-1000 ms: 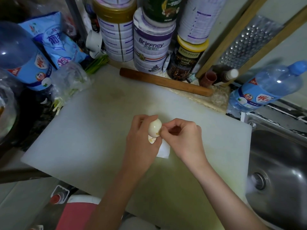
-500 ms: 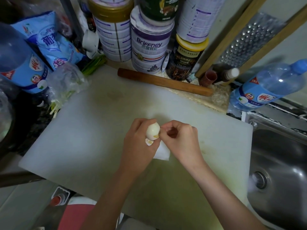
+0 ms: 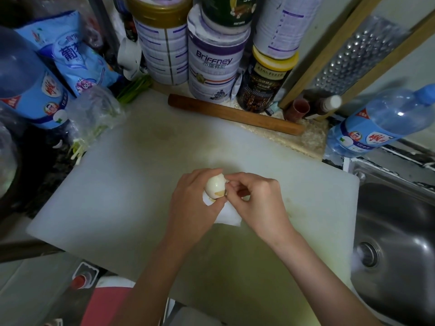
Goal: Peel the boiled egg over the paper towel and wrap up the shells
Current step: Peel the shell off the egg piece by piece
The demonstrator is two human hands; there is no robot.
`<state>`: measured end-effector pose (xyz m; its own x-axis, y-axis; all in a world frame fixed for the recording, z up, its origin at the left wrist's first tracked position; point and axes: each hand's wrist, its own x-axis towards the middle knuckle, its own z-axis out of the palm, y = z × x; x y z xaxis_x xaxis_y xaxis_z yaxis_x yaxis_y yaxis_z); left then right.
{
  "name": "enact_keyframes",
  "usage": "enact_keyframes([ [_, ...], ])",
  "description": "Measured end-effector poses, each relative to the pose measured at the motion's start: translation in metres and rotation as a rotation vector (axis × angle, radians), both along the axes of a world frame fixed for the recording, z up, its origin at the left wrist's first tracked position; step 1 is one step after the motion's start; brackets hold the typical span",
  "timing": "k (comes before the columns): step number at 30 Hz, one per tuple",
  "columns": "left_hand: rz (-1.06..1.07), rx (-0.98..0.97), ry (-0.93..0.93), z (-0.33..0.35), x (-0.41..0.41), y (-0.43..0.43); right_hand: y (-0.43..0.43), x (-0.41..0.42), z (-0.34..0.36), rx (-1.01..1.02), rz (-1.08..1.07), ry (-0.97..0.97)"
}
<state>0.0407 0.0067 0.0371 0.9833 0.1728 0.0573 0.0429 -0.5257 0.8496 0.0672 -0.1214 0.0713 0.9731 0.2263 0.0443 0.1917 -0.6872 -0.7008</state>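
A boiled egg (image 3: 215, 184), mostly white with a strip of tan shell low on its side, is held in my left hand (image 3: 191, 203) above the white cutting board (image 3: 117, 196). My right hand (image 3: 256, 201) has its curled fingertips against the egg's right side and pinches at the shell there. Beneath both hands lies a white paper towel (image 3: 229, 216), largely hidden, with only its lower right corner showing. Any shell pieces on the towel are covered by my hands.
A wooden rolling pin (image 3: 235, 115) lies along the board's far edge, with tins and jars (image 3: 215, 60) stacked behind it. Blue water bottles stand at the left (image 3: 30, 90) and right (image 3: 381, 121). A steel sink (image 3: 395, 243) borders the board on the right. Bagged greens (image 3: 94, 116) sit far left.
Both hands stayed together over the towel. The egg has turned a little in my left hand, and a tan strip of shell now shows on its lower side.
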Motion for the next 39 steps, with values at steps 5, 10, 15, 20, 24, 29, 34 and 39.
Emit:
enact_keyframes([
  [5, 0.004, -0.037, 0.021, 0.001, 0.000, 0.000, -0.001, 0.001, -0.002, 0.015, -0.024, 0.026],
  [10, -0.001, -0.081, 0.036, 0.001, -0.002, -0.001, 0.001, 0.002, -0.004, 0.047, -0.092, 0.065],
  [15, 0.027, -0.140, 0.044, -0.003, -0.003, -0.001, -0.002, 0.005, -0.007, 0.199, -0.216, 0.236],
  [20, 0.082, -0.445, 0.141, -0.004, -0.004, 0.003, -0.007, 0.010, -0.007, 0.352, -0.289, 0.360],
  [24, 0.129, -0.652, 0.260, -0.008, -0.006, 0.010, -0.008, 0.013, -0.010, 0.384, -0.322, 0.386],
  [29, 0.162, -0.830, 0.397, -0.016, -0.009, 0.022, -0.007, 0.014, -0.023, 0.359, -0.348, 0.421],
  [34, 0.209, -1.215, 0.451, -0.024, -0.011, 0.026, -0.008, 0.015, -0.047, 0.266, -0.435, 0.432],
  [39, 0.236, -1.332, 0.436, -0.031, -0.013, 0.029, -0.008, 0.012, -0.066, 0.183, -0.445, 0.427],
])
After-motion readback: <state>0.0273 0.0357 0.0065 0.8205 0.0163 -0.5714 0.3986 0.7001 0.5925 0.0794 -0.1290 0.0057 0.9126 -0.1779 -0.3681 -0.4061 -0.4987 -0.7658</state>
